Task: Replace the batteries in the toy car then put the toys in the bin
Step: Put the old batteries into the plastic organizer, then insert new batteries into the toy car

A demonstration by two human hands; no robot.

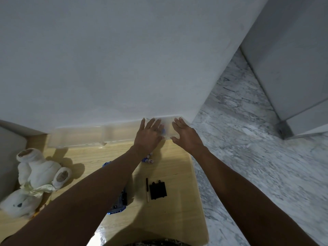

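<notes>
Head view: both hands reach to a clear plastic bin (pixel 79 139) lying long-side against the wall; left hand (pixel 148 134) and right hand (pixel 186 135) rest spread, fingers straight, on its right end. Toy car (pixel 119 204) lies under the left forearm, pointing toward the wall.

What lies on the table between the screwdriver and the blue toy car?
Nothing: bare wood separates the screwdriver from the car, per the head view.

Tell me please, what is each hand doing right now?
Left hand: open, fingers straight, on the clear bin.
Right hand: open, fingers spread at the bin's right end, holding nothing.
</notes>
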